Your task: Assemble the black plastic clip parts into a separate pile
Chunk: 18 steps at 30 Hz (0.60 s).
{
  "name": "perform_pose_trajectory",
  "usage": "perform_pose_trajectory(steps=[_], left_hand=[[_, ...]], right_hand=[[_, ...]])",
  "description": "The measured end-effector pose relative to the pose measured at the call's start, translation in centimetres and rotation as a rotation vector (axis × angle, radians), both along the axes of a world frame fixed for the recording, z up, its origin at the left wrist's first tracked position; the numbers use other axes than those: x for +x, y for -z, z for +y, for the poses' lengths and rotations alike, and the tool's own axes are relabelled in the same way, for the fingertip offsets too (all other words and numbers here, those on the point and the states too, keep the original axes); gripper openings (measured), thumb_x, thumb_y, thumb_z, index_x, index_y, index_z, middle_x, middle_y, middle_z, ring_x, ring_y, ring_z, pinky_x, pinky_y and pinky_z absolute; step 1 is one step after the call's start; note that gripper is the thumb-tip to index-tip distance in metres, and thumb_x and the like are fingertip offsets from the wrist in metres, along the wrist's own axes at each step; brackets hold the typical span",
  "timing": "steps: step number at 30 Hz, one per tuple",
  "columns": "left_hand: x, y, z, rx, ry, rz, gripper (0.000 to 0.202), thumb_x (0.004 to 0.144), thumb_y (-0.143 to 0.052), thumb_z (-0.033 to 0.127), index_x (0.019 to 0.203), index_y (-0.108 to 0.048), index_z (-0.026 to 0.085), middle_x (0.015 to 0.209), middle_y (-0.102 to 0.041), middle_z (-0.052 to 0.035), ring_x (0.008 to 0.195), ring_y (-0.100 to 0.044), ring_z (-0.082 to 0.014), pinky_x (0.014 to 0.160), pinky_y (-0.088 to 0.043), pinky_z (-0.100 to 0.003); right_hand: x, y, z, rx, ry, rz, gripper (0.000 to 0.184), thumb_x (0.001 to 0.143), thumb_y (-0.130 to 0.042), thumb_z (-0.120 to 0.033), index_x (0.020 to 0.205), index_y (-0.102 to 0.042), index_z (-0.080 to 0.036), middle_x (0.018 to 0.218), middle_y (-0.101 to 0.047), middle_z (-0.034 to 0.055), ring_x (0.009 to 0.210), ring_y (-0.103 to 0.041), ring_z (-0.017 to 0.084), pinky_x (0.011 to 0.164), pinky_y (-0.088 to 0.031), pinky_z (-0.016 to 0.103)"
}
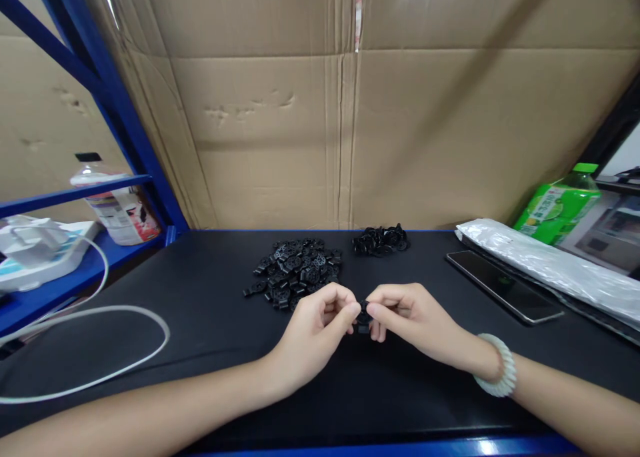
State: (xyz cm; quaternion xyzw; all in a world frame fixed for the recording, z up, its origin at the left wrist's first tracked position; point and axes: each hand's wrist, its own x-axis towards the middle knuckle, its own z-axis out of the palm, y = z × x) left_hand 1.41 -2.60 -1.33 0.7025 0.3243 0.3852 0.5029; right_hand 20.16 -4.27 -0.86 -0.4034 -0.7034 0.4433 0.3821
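My left hand [315, 330] and my right hand [407, 317] meet at the middle of the black table [200, 323], fingers pinched together on one small black plastic part [363, 314] held between them. Just behind my hands lies a larger pile of black plastic parts [295, 270]. A smaller heap of black parts [381, 239] sits farther back, to the right of that pile. A pale coiled band [497, 367] circles my right wrist.
A dark phone [503, 285] lies flat at the right, beside a long silvery plastic bag [545, 267] and a green bottle [557, 207]. A white cable [100, 340] loops over the left side. A blue shelf frame [107, 83] with a bottle [117, 207] stands left. Cardboard [350, 110] walls the back.
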Motion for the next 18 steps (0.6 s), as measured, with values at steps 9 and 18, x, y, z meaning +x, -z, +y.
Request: perform_pose_trajectory(steps=[9, 18], left_hand=[[-0.1, -0.1, 0.0, -0.027, 0.039, -0.002, 0.017, 0.086, -0.058, 0.031, 0.082, -0.06, 0.015, 0.073, -0.058, -0.0003, 0.068, -0.057, -0.0139, 0.065, -0.047, -0.026], [-3.7, -5.8, 4.2, 0.241, -0.082, 0.268, 0.018, 0.081, -0.058, 0.032, 0.077, -0.062, 0.015, 0.07, -0.061, -0.0007, 0.064, -0.056, -0.0138, 0.062, -0.045, -0.024]], right_hand=[[0.3, 0.1, 0.0, 0.088, 0.005, -0.085, 0.029, 0.091, -0.053, -0.038, 0.075, -0.062, -0.016, 0.066, -0.064, 0.0017, 0.055, -0.054, 0.011, 0.052, -0.044, 0.022], [0.9, 0.8, 0.9, 0.039, 0.006, 0.005, 0.043, 0.095, -0.04, -0.048, 0.09, -0.066, -0.013, 0.072, -0.064, 0.0051, 0.055, -0.051, 0.01, 0.051, -0.043, 0.022]])
